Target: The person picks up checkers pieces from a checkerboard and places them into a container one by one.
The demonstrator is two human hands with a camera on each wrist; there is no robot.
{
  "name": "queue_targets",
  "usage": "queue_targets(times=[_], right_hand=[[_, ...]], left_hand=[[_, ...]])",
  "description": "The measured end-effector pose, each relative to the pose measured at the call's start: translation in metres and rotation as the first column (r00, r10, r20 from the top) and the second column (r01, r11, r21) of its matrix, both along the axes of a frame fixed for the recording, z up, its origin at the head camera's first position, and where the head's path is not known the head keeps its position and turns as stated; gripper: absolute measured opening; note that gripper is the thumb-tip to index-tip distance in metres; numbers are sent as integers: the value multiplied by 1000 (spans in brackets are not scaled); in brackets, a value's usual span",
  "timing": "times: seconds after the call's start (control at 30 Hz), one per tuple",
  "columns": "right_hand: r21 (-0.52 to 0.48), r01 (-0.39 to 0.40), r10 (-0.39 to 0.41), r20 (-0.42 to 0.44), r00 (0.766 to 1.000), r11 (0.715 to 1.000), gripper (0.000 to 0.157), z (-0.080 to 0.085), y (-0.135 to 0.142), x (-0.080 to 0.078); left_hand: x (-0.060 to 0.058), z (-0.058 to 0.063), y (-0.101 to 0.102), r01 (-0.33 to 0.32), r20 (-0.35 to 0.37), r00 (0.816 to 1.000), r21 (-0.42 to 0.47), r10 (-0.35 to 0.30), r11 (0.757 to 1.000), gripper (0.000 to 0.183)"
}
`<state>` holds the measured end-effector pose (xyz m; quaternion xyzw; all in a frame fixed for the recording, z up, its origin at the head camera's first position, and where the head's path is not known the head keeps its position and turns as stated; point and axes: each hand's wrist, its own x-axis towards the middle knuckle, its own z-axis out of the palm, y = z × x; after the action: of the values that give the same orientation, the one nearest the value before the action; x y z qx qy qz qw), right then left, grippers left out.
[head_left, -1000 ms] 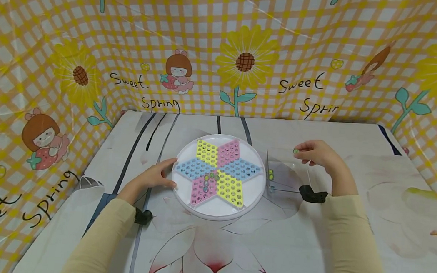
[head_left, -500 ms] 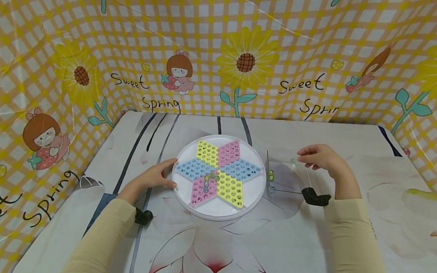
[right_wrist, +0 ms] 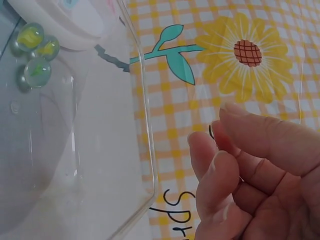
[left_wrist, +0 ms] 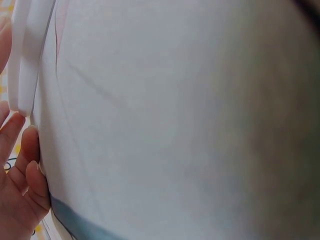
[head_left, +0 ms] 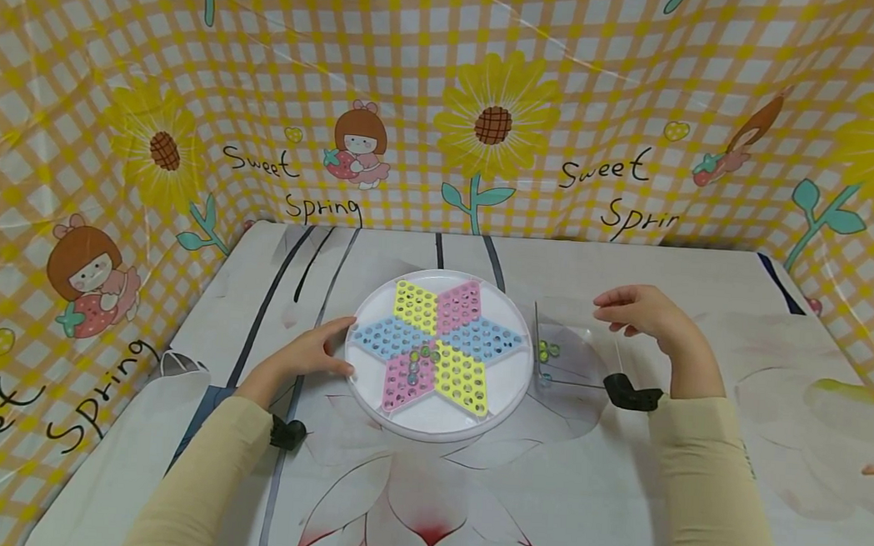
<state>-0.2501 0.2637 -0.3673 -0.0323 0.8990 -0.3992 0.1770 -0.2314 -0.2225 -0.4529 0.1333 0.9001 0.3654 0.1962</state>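
Observation:
A round white Chinese checkers board (head_left: 369,398) with a pink, yellow and blue star lies on the table. Several marbles (head_left: 413,357) sit in its holes around the near pink point. At the left rim, my left hand (head_left: 302,355) touches the board's edge with thumb and fingers spread. My right hand (head_left: 643,312) hovers over the right side of a clear plastic box (head_left: 573,384), its fingers loosely bent and nothing between them. Two yellow-swirled marbles (right_wrist: 31,36) and a green-swirled marble (right_wrist: 37,72) lie together inside the box. Another bluish marble (head_left: 546,378) is at its near left corner.
The box stands just right of the board. A white object with a dark opening (head_left: 183,365) lies at the table's left edge. A yellow checked cloth (head_left: 412,71) hangs behind and along the sides of the table (head_left: 588,499).
My right hand has let go of a green marble, which has dropped into the box and rolled left to the yellow ones. My left hand has stayed at the board's rim.

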Motion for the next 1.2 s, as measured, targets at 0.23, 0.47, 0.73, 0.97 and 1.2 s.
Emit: queue_targets(times=[0.23, 0.47, 0.73, 0.97, 1.2], right_hand=[[9, -9, 9, -25, 1000, 1000, 45, 5, -14, 2], [-5, -48, 47, -64, 997, 999, 39, 7, -42, 6], [-28, -74, 72, -50, 996, 997, 34, 8, -82, 9], [-42, -153, 152, -31, 988, 987, 35, 2, -116, 4], [-48, -220, 218, -30, 975, 974, 32, -8, -140, 1]], left_hand=[[-1, -1, -1, 4, -2, 1000, -9, -4, 1000, 90], [-1, 0, 0, 4, -4, 1000, -8, -4, 1000, 89], [-1, 0, -1, 4, -7, 1000, 6, -4, 1000, 89], [-1, 0, -1, 13, -12, 1000, 9, -13, 1000, 89], [-1, 0, -1, 14, -13, 1000, 11, -14, 1000, 89]])
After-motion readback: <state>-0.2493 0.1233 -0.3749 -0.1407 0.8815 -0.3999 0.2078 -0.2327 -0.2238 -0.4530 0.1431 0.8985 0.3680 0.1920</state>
